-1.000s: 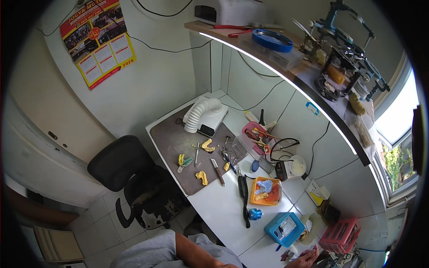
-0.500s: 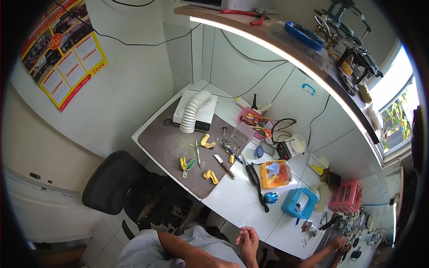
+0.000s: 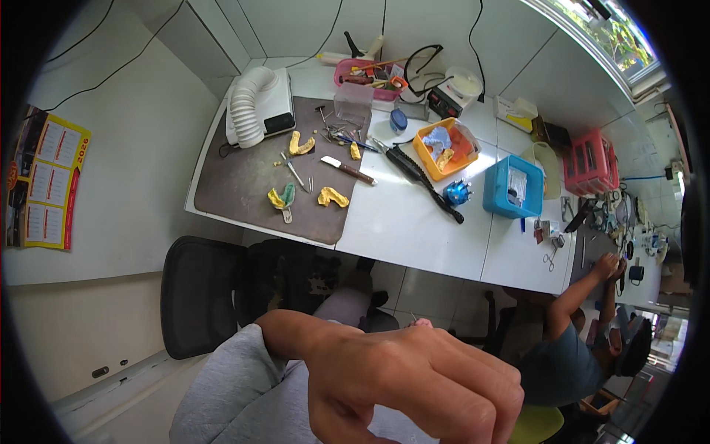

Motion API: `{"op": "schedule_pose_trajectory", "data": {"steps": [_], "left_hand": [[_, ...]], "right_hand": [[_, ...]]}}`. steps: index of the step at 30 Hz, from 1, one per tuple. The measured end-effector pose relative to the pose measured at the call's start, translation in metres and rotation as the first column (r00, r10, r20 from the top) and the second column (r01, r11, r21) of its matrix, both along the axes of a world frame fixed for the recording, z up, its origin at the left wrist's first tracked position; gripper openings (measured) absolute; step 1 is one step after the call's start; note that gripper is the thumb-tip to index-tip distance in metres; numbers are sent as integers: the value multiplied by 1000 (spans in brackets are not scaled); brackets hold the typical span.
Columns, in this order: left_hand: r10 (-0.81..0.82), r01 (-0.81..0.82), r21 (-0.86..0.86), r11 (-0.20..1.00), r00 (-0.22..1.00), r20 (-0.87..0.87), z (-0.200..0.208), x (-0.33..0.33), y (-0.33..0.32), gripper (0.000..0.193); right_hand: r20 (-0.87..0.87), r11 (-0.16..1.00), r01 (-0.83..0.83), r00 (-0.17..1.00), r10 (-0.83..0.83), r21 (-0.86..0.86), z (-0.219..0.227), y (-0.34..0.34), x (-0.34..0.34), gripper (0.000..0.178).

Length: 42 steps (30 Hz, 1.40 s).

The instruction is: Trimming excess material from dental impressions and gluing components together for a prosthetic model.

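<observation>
My left hand is raised close to the view, its back toward me. Its fingers bend downward and the lower edge cuts off their tips; whatever they may hold is hidden. Just behind it only the fingertips of my right hand show, closed on a thin metal instrument whose fine tip sticks up. On the bench's brown mat lie yellow dental casts, one horseshoe-shaped and one nearer. Beside them are a green and yellow piece on a tray handle and a wooden-handled knife.
A white machine with a ribbed hose stands at the back left. Along the bench are a pink basket, orange box, blue box and blue holder. A black chair stands left; a co-worker sits right.
The view has swung down and to the right. My left hand has come up from below the lower edge and now covers most of my right hand, which keeps the thin instrument.
</observation>
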State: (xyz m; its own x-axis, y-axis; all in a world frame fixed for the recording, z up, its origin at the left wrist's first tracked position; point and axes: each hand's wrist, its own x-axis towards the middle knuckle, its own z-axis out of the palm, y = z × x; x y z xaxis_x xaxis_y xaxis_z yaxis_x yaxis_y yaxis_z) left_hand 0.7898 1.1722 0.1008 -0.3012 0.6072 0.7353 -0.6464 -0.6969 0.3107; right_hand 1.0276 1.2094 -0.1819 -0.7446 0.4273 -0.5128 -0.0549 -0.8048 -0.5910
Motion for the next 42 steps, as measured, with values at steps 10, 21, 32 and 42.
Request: {"op": "schedule_pose_trajectory", "data": {"steps": [10, 21, 32, 42], "left_hand": [[-542, -564, -722, 401, 489, -683, -298, 39, -76, 42], [-761, -842, -166, 513, -357, -542, -530, -183, -275, 72], [-793, -882, -198, 428, -262, -550, -521, -168, -245, 74], [-691, -877, -131, 463, -265, -673, -542, -161, -228, 75]], "right_hand": [[588, 801, -316, 807, -55, 508, -114, -64, 59, 28], [828, 195, -818, 558, 46, 541, -267, -65, 56, 26], [598, 39, -603, 777, -195, 797, -357, -32, 41, 25], [300, 5, -344, 810, -504, 939, -430, -48, 91, 49]]}}
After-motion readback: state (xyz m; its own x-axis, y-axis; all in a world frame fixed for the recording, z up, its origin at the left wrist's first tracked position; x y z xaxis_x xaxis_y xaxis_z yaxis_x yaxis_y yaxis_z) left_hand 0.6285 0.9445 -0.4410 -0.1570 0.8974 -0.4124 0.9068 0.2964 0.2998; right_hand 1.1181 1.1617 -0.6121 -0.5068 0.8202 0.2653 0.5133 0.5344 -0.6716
